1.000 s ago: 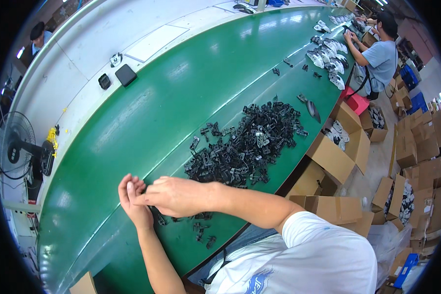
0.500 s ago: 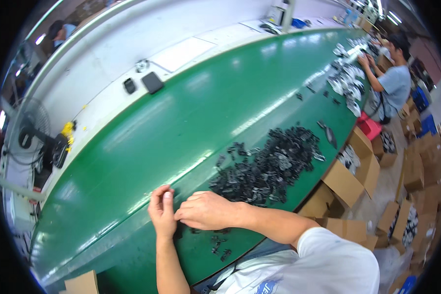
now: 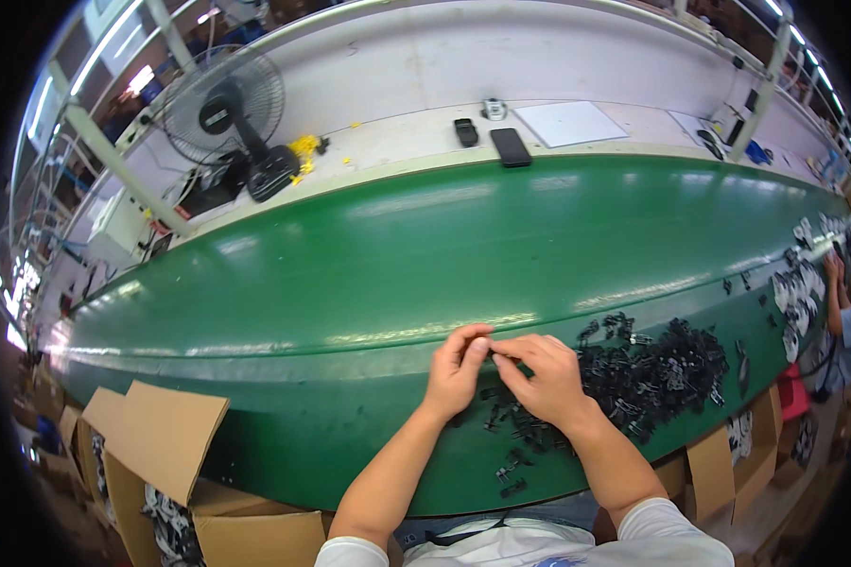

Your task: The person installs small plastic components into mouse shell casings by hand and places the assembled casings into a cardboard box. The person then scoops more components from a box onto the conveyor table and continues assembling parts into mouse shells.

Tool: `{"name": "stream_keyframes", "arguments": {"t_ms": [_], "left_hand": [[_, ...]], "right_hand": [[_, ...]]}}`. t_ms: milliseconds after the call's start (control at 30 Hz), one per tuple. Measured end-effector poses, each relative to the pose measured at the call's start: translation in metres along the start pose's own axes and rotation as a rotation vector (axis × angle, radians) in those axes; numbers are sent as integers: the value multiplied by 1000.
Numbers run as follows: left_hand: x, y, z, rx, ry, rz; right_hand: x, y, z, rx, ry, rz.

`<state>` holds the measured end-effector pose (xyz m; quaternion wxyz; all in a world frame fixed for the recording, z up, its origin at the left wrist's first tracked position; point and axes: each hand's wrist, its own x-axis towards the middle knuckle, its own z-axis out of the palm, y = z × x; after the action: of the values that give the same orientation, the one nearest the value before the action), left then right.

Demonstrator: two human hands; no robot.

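Both hands are meeting fingertip to fingertip over the near edge of the green belt [image 3: 369, 274]: left hand [image 3: 457, 370] and right hand [image 3: 541, 378] are pinching a small black clip [image 3: 490, 351], grips nearly closed; it is looking light, stiff, best pinched by its edges; pile [image 3: 657, 364] lying right

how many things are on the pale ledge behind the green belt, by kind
desk fan: 1
black phone: 1
small black device: 1
white sheet: 1
small round grey object: 1
total: 5, not counting the yellow scraps or the blurred bits at the far right end
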<state>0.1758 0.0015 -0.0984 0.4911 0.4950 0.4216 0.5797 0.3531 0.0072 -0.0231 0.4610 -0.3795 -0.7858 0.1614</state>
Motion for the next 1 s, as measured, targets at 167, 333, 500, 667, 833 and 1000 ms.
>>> {"name": "stream_keyframes", "arguments": {"t_ms": [167, 333, 500, 667, 833, 1000], "left_hand": [[2, -1, -3, 56, -60, -26], [2, 5, 1, 5, -67, 23], [0, 4, -1, -15, -79, -7], [-3, 7, -3, -7, -87, 16], [-2, 1, -2, -29, -219, 24], [-1, 13, -3, -98, -197, -6]], "right_hand": [[-4, 4, 1, 9, 5, -55], [-4, 6, 1, 23, 72, -10], [-4, 2, 2, 27, 29, 62], [-8, 2, 5, 12, -6, 99], [-10, 5, 7, 104, 25, 170], [-6, 1, 8, 143, -28, 142]]}}
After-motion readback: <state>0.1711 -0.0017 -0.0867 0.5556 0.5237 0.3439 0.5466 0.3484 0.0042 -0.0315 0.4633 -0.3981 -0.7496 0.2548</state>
